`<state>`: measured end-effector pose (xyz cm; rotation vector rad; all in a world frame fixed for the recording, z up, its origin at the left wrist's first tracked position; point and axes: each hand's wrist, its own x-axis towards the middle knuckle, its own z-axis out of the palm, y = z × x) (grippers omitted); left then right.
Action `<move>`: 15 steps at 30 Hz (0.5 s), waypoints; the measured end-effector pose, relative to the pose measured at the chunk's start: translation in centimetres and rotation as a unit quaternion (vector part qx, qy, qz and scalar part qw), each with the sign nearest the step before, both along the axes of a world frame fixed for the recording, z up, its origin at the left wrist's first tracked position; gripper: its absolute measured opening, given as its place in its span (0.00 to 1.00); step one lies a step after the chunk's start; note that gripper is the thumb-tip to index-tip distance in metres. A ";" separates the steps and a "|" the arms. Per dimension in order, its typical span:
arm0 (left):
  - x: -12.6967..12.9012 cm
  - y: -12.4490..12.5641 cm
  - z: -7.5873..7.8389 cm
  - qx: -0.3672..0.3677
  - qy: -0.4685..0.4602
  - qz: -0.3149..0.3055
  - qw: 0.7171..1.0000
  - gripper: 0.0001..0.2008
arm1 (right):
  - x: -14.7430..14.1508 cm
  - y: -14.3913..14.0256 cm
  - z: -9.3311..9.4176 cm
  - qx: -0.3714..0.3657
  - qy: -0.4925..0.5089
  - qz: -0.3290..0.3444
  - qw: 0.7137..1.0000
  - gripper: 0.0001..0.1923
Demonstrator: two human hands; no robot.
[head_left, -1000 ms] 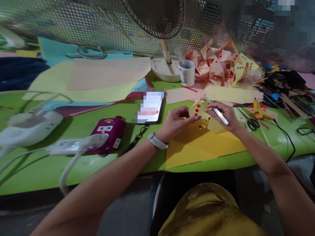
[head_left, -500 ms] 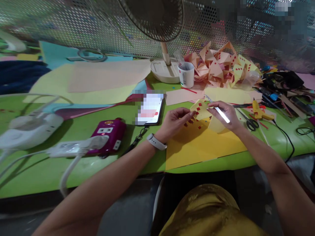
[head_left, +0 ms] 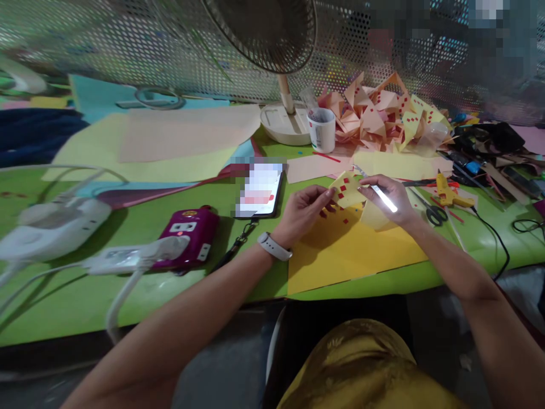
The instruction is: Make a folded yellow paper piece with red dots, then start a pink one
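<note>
My left hand point(head_left: 304, 213) is closed, pinching a small pale yellow paper piece point(head_left: 349, 196) by its left edge between thumb and fingers. Red diamond shapes show on that piece. At its right edge is my right hand point(head_left: 389, 196), also closed, with a slim shiny metal tool point(head_left: 385, 200), tweezers-like, lying across the fingers. Whether the right fingertips pinch anything else is too small to tell. Beneath both hands lies an orange-yellow sheet point(head_left: 353, 258) with loose red diamonds point(head_left: 346, 221) on it. Another pale yellow piece point(head_left: 377, 218) rests partly under my right hand.
Right of my hands are black scissors point(head_left: 435, 215) and a yellow glue gun point(head_left: 451, 196). Behind stand a white cup point(head_left: 322, 130), a fan point(head_left: 286, 122) and a heap of folded paper point(head_left: 374, 113). To the left lie a phone point(head_left: 260, 190) and a purple power adapter point(head_left: 189, 236).
My left hand has shifted slightly, its thumb drawing back a little along the paper piece, so more red diamonds show. My right hand and the metal tool stay almost in place.
</note>
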<state>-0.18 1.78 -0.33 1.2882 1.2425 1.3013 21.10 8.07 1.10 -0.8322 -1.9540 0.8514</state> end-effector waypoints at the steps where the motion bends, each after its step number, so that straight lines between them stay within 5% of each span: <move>1: 0.0 0.0 0.0 0.000 -0.004 0.005 1.000 0.20 | 0.0 0.1 0.0 -0.001 0.006 -0.002 1.000 0.14; 6: -0.2 0.0 0.0 0.001 -0.019 0.027 0.999 0.22 | 0.0 0.4 0.1 -0.014 0.032 -0.010 0.999 0.14; 15: 0.3 -0.1 -0.2 0.026 0.016 -0.022 0.999 0.19 | -0.2 -0.3 0.5 -0.011 0.010 0.000 1.000 0.14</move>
